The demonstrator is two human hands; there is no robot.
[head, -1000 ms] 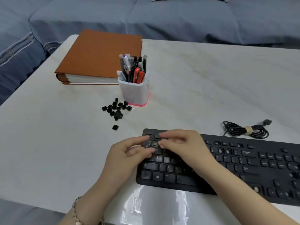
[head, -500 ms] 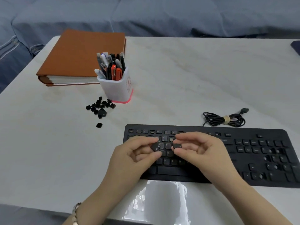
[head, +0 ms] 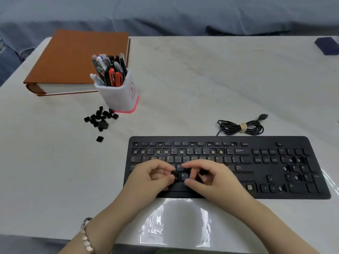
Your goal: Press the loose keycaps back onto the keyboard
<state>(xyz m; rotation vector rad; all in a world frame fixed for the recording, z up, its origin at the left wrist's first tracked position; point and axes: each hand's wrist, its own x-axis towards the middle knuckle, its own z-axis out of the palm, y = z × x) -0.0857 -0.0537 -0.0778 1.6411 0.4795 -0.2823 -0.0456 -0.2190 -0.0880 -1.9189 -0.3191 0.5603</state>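
The black keyboard (head: 256, 162) lies at the table's front right, with several bare sockets in its number row and numpad. My left hand (head: 150, 178) hovers over the lower letter rows and pinches a black keycap (head: 175, 175) between thumb and forefinger. My right hand (head: 212, 180) is just right of it, fingers curled, forefinger and thumb apart around the G and B keys. A dark piece that looks like a second keycap (head: 203, 172) is tucked under its curled fingers. A pile of loose keycaps (head: 100, 119) lies left of the keyboard, with a single keycap (head: 100, 139) nearer.
A white pen cup (head: 119, 96) full of pens stands behind the pile, beside a thick orange book (head: 73, 61). The coiled keyboard cable (head: 240, 127) lies behind the keyboard. A dark blue object (head: 328, 45) sits at the far right corner. Blue fabric lies beyond the table.
Both hands have left the keyboard's upper left corner and come to the middle of its lower rows, each with a keycap in its fingers. The view has shifted left.
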